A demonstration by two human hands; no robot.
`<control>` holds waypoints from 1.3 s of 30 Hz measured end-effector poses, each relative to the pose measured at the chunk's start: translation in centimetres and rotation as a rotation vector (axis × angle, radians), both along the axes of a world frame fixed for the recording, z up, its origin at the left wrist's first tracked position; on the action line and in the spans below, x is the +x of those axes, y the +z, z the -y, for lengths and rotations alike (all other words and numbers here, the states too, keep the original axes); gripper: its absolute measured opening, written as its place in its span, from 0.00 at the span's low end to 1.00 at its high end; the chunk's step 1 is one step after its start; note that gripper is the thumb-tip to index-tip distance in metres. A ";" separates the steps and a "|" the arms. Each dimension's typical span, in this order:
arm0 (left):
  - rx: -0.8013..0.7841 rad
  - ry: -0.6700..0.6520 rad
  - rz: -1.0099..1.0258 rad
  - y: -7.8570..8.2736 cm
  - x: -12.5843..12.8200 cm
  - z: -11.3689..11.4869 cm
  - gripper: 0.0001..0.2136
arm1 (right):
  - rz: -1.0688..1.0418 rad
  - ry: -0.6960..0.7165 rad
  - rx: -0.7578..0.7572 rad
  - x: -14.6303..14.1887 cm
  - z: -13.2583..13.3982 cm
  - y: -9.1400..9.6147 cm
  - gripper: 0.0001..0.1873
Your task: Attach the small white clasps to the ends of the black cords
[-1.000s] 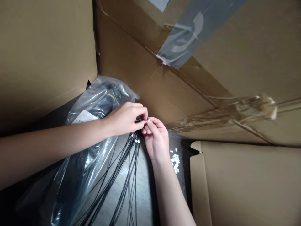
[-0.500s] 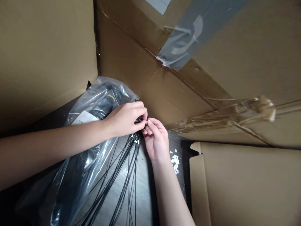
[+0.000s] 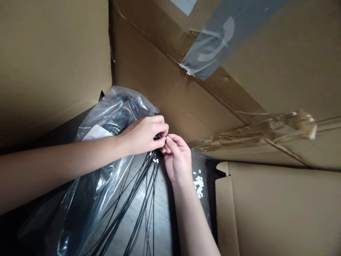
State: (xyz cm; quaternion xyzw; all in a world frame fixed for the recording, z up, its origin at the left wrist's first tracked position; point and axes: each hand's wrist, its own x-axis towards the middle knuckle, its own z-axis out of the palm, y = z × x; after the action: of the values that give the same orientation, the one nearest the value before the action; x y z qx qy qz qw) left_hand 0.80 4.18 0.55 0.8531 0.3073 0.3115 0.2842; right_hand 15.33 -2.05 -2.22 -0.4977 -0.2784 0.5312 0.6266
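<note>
Box: a brown cardboard box [image 3: 53,71] surrounds the work, with flaps standing open on the left, right and far sides.
Tape: torn clear packing tape [image 3: 229,39] spans the far flap; a second, frayed strip [image 3: 266,131] hangs at right.
Bag: a clear plastic bag [image 3: 117,105] lies at left, holding dark coiled material and a white label [image 3: 96,133].
Surface: a wood-grain surface [image 3: 162,220] lies under the wires, with a black surface [image 3: 205,167] just right of it.
Wires: thin black wires [image 3: 144,192] fan downward from the hands, across the bag and wood grain.
Left hand [image 3: 141,135]: clenched, gripping the gathered upper ends of the black wires.
Right hand [image 3: 177,160]: thumb and forefinger pinch a small white piece [image 3: 167,137] at the wires' ends, touching the left hand.
Loose items: small white tabs [image 3: 198,185] lie scattered on the black surface, just right of the right hand.
</note>
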 end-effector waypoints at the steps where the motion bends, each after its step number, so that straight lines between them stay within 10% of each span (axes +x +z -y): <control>1: -0.004 -0.003 0.005 0.0 0.0 0.0 0.07 | 0.007 0.001 0.005 0.0 0.0 0.0 0.13; 39: 0.021 0.028 0.067 -0.1 0.1 -0.1 0.06 | -0.043 0.017 -0.019 0.3 0.0 0.1 0.13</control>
State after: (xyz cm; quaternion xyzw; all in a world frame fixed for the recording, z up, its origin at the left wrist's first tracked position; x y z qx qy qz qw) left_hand 0.89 4.23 0.48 0.8407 0.3062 0.3470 0.2812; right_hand 15.67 -2.07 -2.11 -0.4897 -0.2640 0.5495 0.6233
